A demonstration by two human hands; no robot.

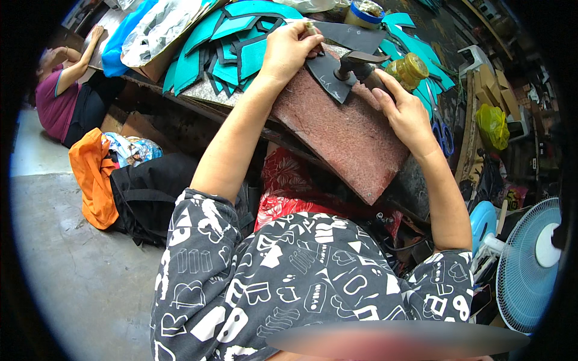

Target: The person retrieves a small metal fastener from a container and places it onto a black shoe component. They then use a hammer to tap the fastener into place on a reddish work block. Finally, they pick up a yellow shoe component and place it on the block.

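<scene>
Head view: the left hand [288, 51] presses down with curled fingers on one dark grey cut piece [328, 72] that lies on a reddish-brown slab [343, 132], and it also pinches a small pale thing near its fingertips, too small to tell what it is. The right hand [404, 114] is closed around the handle of one dark hammer [355, 65], whose head rests on the grey piece. The slab leans on the edge of a workbench [198, 96], tilted down toward the person's lap. Behind the left hand lies a heap of teal cut pieces [232, 51], too many and too overlapped to count; more of them lie beyond the hammer. One amber glass jar [409, 69] lies just beside the right hand, and one round tin with a blue rim [361, 13] stands further back. On the floor to the left are one orange bag [93, 177] and one black bag [150, 195], touching. One blue fan [530, 265] stands at the lower right. A second person [63, 99] sits at the far left
</scene>
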